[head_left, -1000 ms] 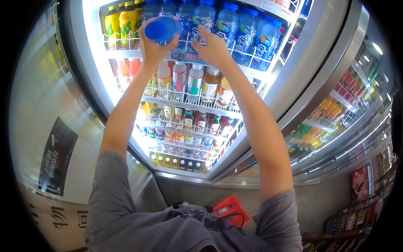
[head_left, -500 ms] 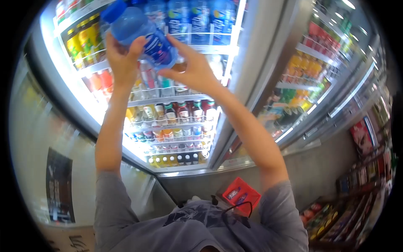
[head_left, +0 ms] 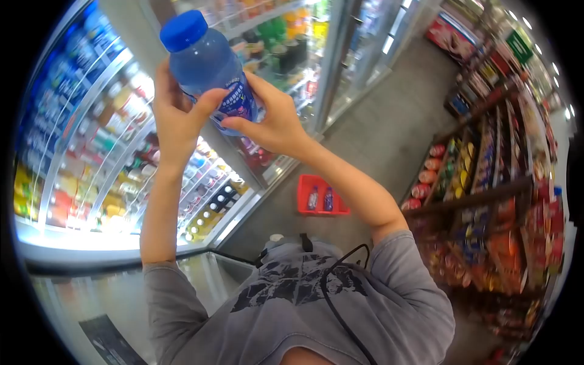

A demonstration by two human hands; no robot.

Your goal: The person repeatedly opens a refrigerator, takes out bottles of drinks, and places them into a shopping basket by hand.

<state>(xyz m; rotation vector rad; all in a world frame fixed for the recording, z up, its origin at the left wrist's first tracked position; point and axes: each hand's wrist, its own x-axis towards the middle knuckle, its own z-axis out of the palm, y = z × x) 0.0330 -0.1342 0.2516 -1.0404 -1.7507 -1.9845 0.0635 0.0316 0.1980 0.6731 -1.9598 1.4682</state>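
Note:
A blue bottle (head_left: 207, 64) with a blue cap and a printed label is tilted in front of me, its cap toward the upper left. My left hand (head_left: 182, 115) is wrapped round its left side, the thumb across the front. On the label's right side lies my right hand (head_left: 267, 118), its thumb near the bottle's base and its fingers behind. Both hands touch the bottle. Left of them stands the lit fridge (head_left: 97, 140) with rows of drinks on its shelves.
On the floor is a red basket (head_left: 301, 196) holding two bottles. Snack shelves (head_left: 486, 194) run along the right side. More glass-doored fridges (head_left: 328, 67) stand behind the bottle. The open fridge door (head_left: 207, 274) is at the lower left.
The view has swung right, so the lit fridge now lies to the left. Both hands have brought the bottle away from the shelves, and more of the basket and snack shelves shows.

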